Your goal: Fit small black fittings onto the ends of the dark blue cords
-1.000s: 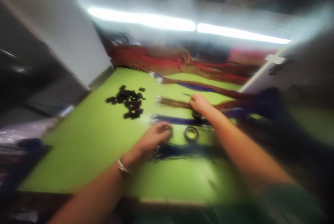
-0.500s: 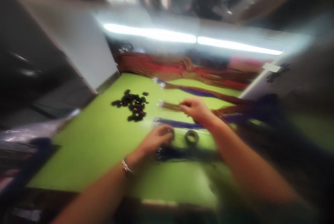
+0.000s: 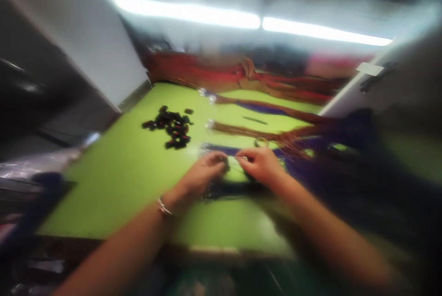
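Note:
My left hand (image 3: 207, 169), with a bracelet at the wrist, is closed, its thumb and fingertips pinching a small dark piece (image 3: 225, 164) whose kind is blurred. Close on its right, my right hand (image 3: 260, 163) is closed in a pinch; a thin wire (image 3: 237, 167) shows between the two hands. Whether both ends are gripped I cannot tell. Behind the hands, a blue wire bundle (image 3: 221, 149) lies on the green tabletop (image 3: 113, 185). Beneath them is a dark wire bundle (image 3: 231, 190). Something dark under the right palm is mostly hidden.
Several small black parts (image 3: 176, 128) lie piled at left. Farther back are a brown wire bundle (image 3: 238, 129), a tape roll (image 3: 261, 142), a slim dark tool (image 3: 254, 120) and a brown and blue bundle (image 3: 248, 102). Red and brown wires (image 3: 207, 71) line the back under lamps.
My right hand has left the brown wire bundle and come toward me, beside my left hand. The slim dark tool and a tape roll are now uncovered. The camera view has shifted.

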Demonstrator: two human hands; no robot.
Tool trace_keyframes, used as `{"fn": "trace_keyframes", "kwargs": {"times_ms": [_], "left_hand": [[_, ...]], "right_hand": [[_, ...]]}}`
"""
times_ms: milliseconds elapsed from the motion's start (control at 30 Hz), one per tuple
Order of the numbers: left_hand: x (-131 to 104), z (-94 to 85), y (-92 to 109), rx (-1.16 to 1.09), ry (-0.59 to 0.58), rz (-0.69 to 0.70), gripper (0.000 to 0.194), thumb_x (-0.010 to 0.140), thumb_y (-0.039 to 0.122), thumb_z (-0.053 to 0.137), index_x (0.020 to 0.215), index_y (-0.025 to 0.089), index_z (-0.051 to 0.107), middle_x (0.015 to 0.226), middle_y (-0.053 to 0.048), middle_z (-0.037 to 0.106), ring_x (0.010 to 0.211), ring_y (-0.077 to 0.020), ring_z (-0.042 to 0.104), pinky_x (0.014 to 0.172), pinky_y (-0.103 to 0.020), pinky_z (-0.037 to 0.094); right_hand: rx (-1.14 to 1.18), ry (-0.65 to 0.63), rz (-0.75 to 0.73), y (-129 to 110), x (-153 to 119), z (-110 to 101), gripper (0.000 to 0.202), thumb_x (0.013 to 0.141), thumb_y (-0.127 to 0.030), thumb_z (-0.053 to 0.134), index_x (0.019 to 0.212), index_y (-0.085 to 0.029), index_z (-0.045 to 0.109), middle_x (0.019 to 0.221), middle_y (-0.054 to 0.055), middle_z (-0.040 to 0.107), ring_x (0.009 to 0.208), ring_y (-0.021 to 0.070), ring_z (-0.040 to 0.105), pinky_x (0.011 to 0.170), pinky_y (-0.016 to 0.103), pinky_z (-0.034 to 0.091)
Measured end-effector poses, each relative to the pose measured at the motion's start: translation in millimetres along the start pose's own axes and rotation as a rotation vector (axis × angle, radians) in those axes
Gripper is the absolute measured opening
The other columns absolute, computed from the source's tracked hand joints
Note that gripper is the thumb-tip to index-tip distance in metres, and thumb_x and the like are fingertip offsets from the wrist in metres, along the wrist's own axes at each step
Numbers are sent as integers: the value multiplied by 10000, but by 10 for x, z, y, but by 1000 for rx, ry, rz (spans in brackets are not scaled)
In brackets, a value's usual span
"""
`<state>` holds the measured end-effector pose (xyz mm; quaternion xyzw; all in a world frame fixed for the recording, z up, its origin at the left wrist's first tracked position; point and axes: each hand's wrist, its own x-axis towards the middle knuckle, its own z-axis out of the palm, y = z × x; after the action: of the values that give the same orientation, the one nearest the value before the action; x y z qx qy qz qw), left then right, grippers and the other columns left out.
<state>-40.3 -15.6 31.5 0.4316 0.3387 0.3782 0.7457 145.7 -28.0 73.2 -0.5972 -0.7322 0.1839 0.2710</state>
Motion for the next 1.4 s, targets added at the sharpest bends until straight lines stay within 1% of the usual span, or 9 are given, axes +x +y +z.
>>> {"fn": "trace_keyframes", "kwargs": {"times_ms": [133, 233, 367, 700, 867, 1000, 1133, 1233, 1400], "left_hand": [[5, 44, 43, -66, 46, -77, 315, 668, 219, 748, 941, 144, 607, 825, -41, 616, 700, -110, 568, 592, -211, 427], [13, 50, 55, -105, 69, -127, 339, 645, 208, 765, 936, 137, 606, 801, -43, 625, 690, -117, 581, 580, -211, 428], [26, 19, 37, -109, 54, -149, 339, 663, 211, 754, 956, 134, 604, 790, -44, 631, 684, -117, 587, 601, -219, 437], [16, 37, 44, -43, 47, -134, 330, 653, 238, 763, 934, 134, 626, 815, -43, 622, 690, -109, 568, 604, -219, 425], [32, 17, -13, 61, 77, -90, 311, 665, 264, 753, 929, 146, 638, 779, -23, 602, 657, -94, 533, 582, -216, 404], [51, -11, -54, 93, 35, -88, 285, 700, 295, 724, 923, 132, 653, 711, -13, 577, 597, -78, 487, 547, -210, 378], [47, -5, -33, 81, 36, -106, 297, 686, 299, 734, 909, 119, 654, 713, -27, 587, 582, -80, 487, 535, -211, 371], [34, 13, -14, 89, 53, -117, 315, 670, 303, 746, 910, 121, 654, 726, -36, 601, 585, -86, 500, 544, -218, 379], [31, -7, -48, 137, 23, -94, 310, 698, 311, 723, 942, 132, 656, 729, -35, 609, 594, -89, 506, 551, -215, 382]], "right_hand": [[-113, 51, 8, 65, -104, 78, 168, 774, -283, 540, 765, -237, 701, 719, -9, 696, 614, 105, 561, 589, 206, 351], [-164, 97, -106, 100, -120, 136, 148, 772, -256, 535, 700, -209, 656, 680, 5, 661, 639, 117, 522, 601, 215, 331], [-114, 119, -241, 139, -94, 189, 141, 754, -185, 539, 619, -184, 581, 602, 6, 600, 634, 131, 451, 622, 229, 330], [-148, 122, -293, 159, -63, 231, 164, 767, -166, 537, 605, -181, 547, 593, 9, 575, 623, 136, 412, 607, 244, 306], [-279, 141, -479, 157, -47, 211, 244, 809, -147, 482, 566, -174, 499, 570, 24, 529, 610, 140, 374, 624, 263, 291], [-364, 192, -592, 169, -50, 286, 296, 844, -125, 435, 558, -171, 493, 538, 23, 491, 598, 142, 357, 626, 278, 272], [-334, 220, -515, 199, -96, 339, 242, 833, -145, 460, 600, -169, 520, 576, 30, 536, 625, 145, 397, 606, 269, 273], [-265, 166, -431, 216, -132, 299, 165, 799, -182, 503, 641, -170, 549, 603, 22, 570, 616, 136, 419, 601, 259, 287], [-287, 120, -425, 226, -139, 250, 184, 769, -190, 504, 587, -179, 529, 590, 19, 559, 608, 135, 417, 568, 260, 271]]}}
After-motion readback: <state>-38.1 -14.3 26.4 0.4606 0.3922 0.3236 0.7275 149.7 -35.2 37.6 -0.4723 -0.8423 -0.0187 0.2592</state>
